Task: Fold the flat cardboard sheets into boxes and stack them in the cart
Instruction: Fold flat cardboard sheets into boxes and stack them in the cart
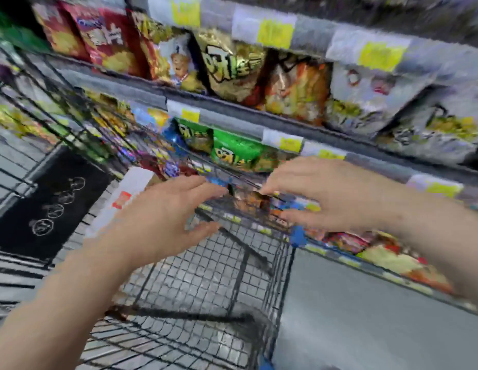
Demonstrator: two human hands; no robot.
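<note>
- We've got both hands out over the wire cart (205,276). Everything's smeared with motion blur, so fine detail is rough.
- Our left hand (163,217) hovers above the cart basket with fingers spread and loose, thumb out to the side, grasping nothing that we can see.
- Our right hand (331,193) is stretched toward the far end of the cart, fingers extended and relaxed, also holding nothing. The fingertips sit in front of the low shelf, but we can't tell if they touch anything.
- The cart's mesh floor shows right under our hands, and we can't make out any folded box in it. A black panel with chalky white scribbles (49,204) sits on its left side.
- A pale flat thing with a red label (123,198) pokes out behind the left hand. It might be cardboard, but it's too blurry to call.
- Straight ahead and close in is the store shelving (259,108), packed with snack bags: red ones (109,41) up left, a gold one (229,68) mid, green ones (235,150) lower down, plus yellow price tags (275,33) along the edges.
- Grey floor (366,316) runs to the right of the cart.
</note>
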